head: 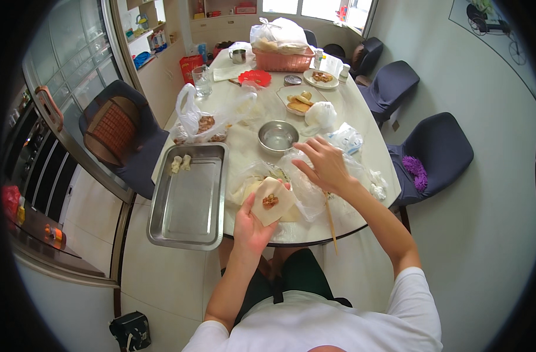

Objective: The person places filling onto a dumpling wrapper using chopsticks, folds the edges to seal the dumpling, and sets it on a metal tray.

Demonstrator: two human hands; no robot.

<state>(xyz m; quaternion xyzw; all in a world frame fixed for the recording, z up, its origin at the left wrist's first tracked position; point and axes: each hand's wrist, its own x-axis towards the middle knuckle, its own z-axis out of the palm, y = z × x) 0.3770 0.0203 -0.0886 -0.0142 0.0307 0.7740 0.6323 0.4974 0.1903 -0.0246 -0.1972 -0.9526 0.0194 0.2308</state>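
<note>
My left hand [255, 224] holds a square dough wrapper [280, 207] flat over the table's near edge, with a small mound of minced filling [270, 201] on its middle. My right hand [323, 165] is raised with fingers spread and nothing in it, just right of a steel bowl [278, 136] of clear liquid. Below that hand a pair of chopsticks [329, 220] juts over the table edge, beside a clear plastic bag [305, 200]. Two folded wontons [181, 163] lie in the far left corner of a steel tray [188, 202]. More wrappers [241, 189] lie behind my left hand.
A plastic bag of meat [205, 125] stands beyond the tray. Farther back are a glass mug [202, 81], a red dish [255, 78], a plate of flat pastries [299, 103], a small plate of food [321, 79] and a pink basket [283, 60]. Dark chairs [439, 154] flank the table.
</note>
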